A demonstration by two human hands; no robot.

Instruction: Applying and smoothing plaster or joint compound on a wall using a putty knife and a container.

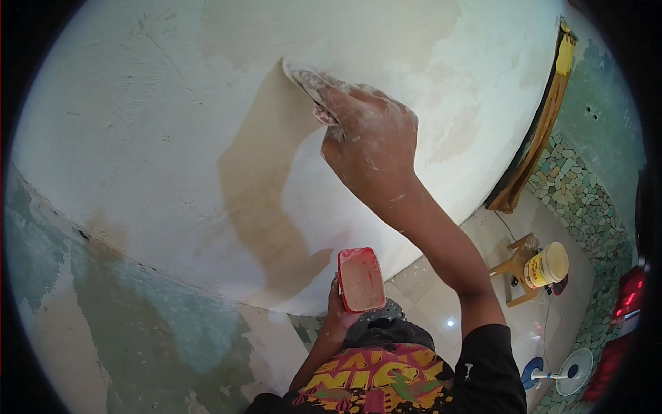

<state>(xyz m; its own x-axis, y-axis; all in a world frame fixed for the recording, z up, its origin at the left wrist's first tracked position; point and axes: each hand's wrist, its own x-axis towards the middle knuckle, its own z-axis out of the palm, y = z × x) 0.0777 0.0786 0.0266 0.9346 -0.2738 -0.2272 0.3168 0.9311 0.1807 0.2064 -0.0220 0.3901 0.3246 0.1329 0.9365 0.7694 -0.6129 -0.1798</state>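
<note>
My right hand (376,127), dusted with white, reaches up to the pale wall (172,138). Its fingers are closed on a thin whitish pad (303,74), whose tip touches the wall surface; whether it is cloth, paper or something else, I cannot tell. Lower down, my left hand (336,310) holds a small red rectangular tub (362,279) from its left side and underneath. Pale, creamy material coats the inside of the tub, and its rim is smeared too. Most of the left fingers are hidden behind the tub. A long shadow of my right arm falls across the wall.
Green, patchy plaster (158,331) borders the wall at lower left. At right, a white bucket (547,265) sits on a yellowish stool (517,269), with a fan (574,371) below it. A brown wooden strip (538,138) edges the wall near pebble cladding (576,186).
</note>
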